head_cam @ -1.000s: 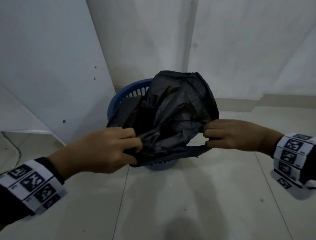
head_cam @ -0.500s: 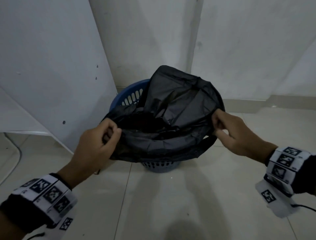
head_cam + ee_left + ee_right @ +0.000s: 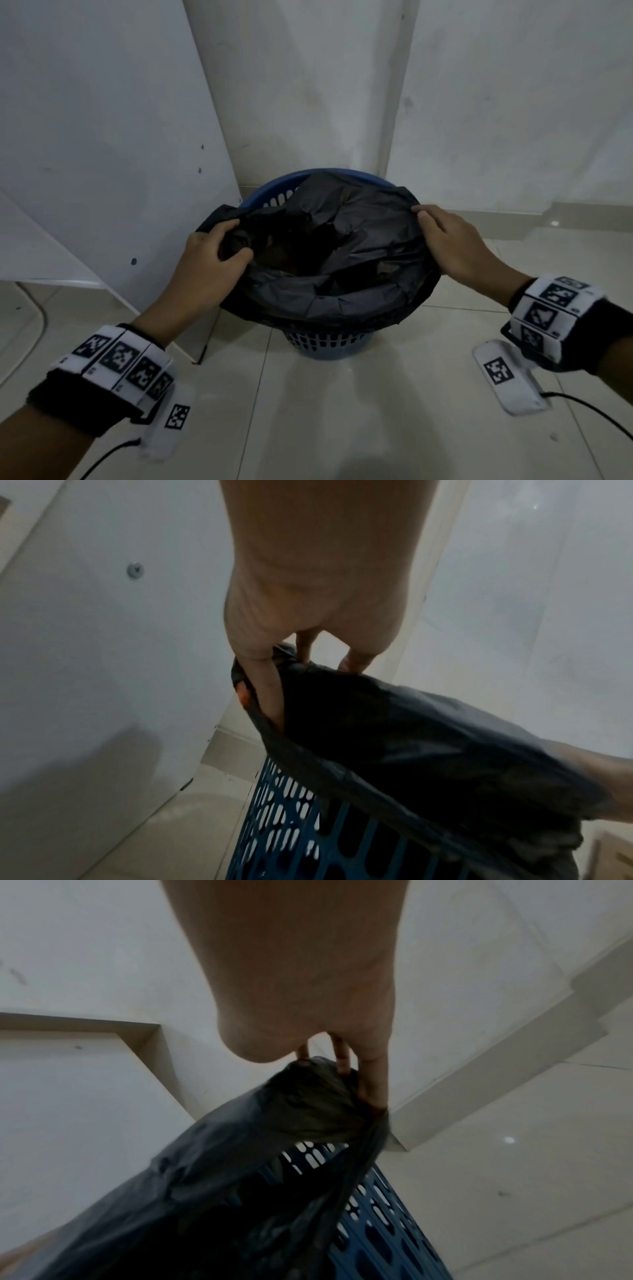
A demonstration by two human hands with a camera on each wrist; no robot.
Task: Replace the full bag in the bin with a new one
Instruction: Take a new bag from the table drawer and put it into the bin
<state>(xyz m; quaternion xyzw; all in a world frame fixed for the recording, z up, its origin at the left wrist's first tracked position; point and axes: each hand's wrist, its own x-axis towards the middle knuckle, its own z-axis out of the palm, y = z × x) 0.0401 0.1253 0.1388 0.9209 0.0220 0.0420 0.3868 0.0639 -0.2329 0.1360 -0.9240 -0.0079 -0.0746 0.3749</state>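
A black plastic bag [image 3: 329, 260] sits in the mouth of a blue slotted bin [image 3: 329, 346] on the floor by the wall. Its opening is spread wide, and its near edge is folded down over the bin's front rim. My left hand [image 3: 219, 250] grips the bag's left edge, fingers curled into the film [image 3: 270, 696]. At the right edge my right hand [image 3: 442, 240] pinches the bag over the rim [image 3: 363, 1085]. The far blue rim [image 3: 274, 192] still shows bare. The bag's inside is dark; I cannot tell what it holds.
A white panel [image 3: 102, 154] leans against the wall just left of the bin. White walls meet in a corner behind it. Pale floor tiles [image 3: 342, 428] spread in front. Cables trail from both wrist units.
Both hands have moved apart and down, spreading the bag's mouth from a bunched lump into a wide opening over the bin's rim. The bag has sunk lower into the bin.
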